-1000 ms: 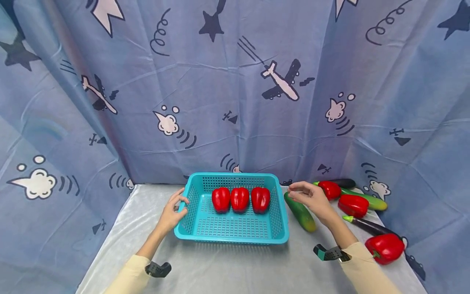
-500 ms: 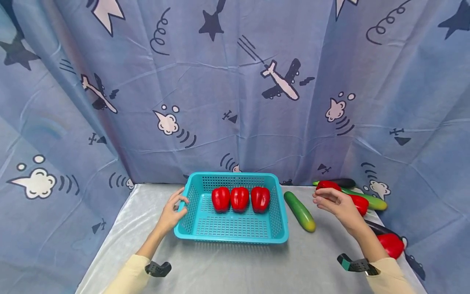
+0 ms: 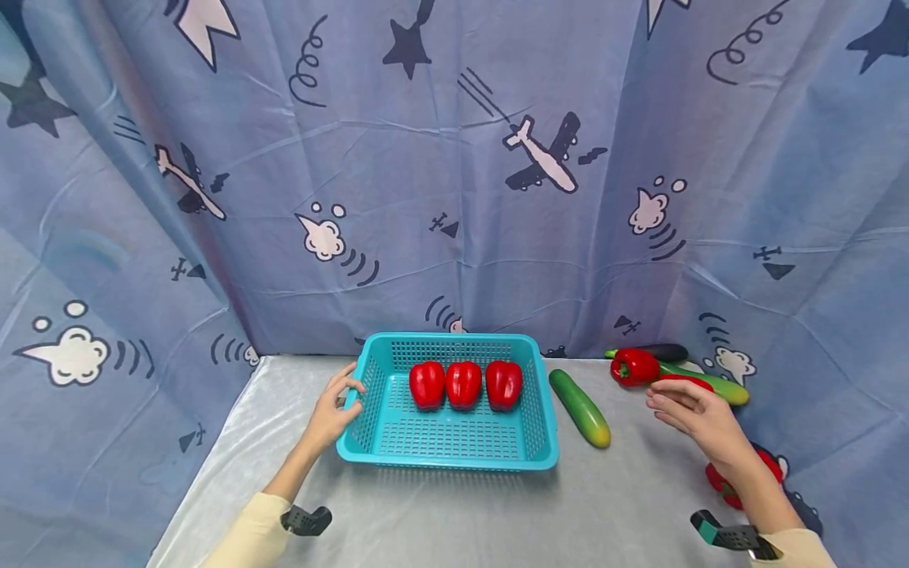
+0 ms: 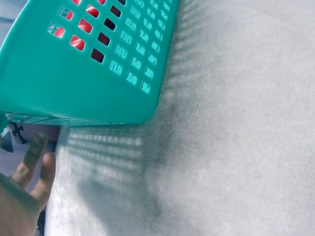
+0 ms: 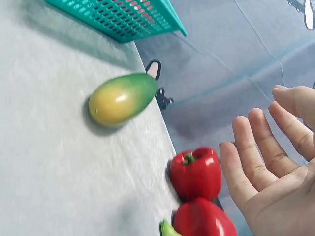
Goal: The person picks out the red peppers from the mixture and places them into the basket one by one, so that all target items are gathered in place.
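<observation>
A blue printed curtain (image 3: pixel 426 197) fills the 12 o'clock side, and the pale table (image 3: pixel 497 521) spreads out below it. Mid-table sits the turquoise basket (image 3: pixel 447 464); the directions that follow run from its centre in the head view.

At 9 o'clock the left hand (image 3: pixel 331 414) has its fingers over the rim, thumb and fingertips parted; I cannot tell whether they touch the plastic. The right hand (image 3: pixel 699 418), well out at 3 o'clock, holds nothing, its fingers loosely bent, and the right wrist view shows them spread.

Just beside the basket at 3 o'clock lies a cucumber (image 3: pixel 580 409), yellow end towards 5. A paler squash (image 3: pixel 727 390) is farther out at 3, and a dark eggplant (image 3: pixel 665 353) between 2 and 3.

Three peppers (image 3: pixel 464 386) stand in a row inside the basket, nearer its 12 o'clock wall. Outside, a red pepper (image 3: pixel 634 368) lies just short of 3; a half-hidden pepper (image 3: pixel 692 380) shows behind the right hand's fingers; a far pepper (image 3: pixel 720 478), partly behind the forearm, is between 3 and 4.
</observation>
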`<state>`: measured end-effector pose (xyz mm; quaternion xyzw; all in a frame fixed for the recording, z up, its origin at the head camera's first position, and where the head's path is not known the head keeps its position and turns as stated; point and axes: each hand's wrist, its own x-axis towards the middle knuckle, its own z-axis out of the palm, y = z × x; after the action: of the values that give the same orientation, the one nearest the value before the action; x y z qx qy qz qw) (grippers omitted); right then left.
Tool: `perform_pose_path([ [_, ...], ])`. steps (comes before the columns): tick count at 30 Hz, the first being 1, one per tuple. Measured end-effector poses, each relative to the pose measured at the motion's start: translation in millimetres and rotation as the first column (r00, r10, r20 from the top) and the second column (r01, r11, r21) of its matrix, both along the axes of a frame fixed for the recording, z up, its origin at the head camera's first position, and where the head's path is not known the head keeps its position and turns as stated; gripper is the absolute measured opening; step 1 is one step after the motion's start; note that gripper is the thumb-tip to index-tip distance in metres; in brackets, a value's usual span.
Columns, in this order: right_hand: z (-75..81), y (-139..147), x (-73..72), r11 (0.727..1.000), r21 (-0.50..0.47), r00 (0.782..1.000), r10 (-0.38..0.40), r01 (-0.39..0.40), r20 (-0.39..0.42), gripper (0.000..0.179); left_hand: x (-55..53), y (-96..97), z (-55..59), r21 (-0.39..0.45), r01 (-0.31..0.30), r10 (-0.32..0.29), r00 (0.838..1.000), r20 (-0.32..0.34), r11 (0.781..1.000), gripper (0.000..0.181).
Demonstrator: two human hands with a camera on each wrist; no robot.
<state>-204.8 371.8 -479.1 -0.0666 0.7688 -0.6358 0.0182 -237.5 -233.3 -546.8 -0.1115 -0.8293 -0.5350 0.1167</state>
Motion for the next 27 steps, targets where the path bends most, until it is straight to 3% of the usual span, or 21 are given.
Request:
perform_pose_path([
  [5, -2.6, 15, 7.4, 0.998, -0.065, 1.000, -0.012, 0.014, 0.021, 0.029, -0.1, -0.9, -1.2, 0.026, 0.000, 0.000, 1.000, -0.010, 1.000, 0.022],
  [12, -8.2, 43, 18.9, 0.988, -0.147, 0.999, -0.043, 0.046, 0.021, 0.024, 0.8, -1.6, 1.3, -0.005, 0.011, -0.011, 1.000, 0.027, 1.000, 0.018],
  [17, -11.2, 62, 31.9, 0.965, -0.252, 0.997, -0.066, 0.075, 0.044, 0.028, 1.8, -1.7, 2.9, 0.002, 0.019, -0.019, 0.999, 0.041, 1.000, 0.018],
  [21, -11.2, 75, 41.8, 0.947, -0.286, 0.989, -0.135, 0.144, 0.053, 0.028, 1.6, -1.7, 2.1, -0.001, 0.017, -0.017, 0.999, 0.048, 1.000, 0.020],
  [23, -12.4, 80, 45.8, 0.949, -0.238, 0.979, -0.196, 0.205, 0.062, 0.025, 1.4, -1.6, 2.0, -0.003, 0.015, -0.015, 0.999, 0.048, 1.000, 0.020],
  [25, -14.3, 85, 49.1, 0.954, -0.114, 0.961, -0.272, 0.277, 0.056, 0.021, 1.1, -1.5, 1.9, -0.007, 0.012, -0.012, 0.999, 0.045, 1.000, 0.020],
  [27, -16.7, 89, 52.0, 0.938, 0.035, 0.936, -0.347, 0.345, 0.059, 0.019, 1.1, -1.4, 1.9, -0.005, 0.009, -0.009, 0.999, 0.046, 1.000, 0.019],
])
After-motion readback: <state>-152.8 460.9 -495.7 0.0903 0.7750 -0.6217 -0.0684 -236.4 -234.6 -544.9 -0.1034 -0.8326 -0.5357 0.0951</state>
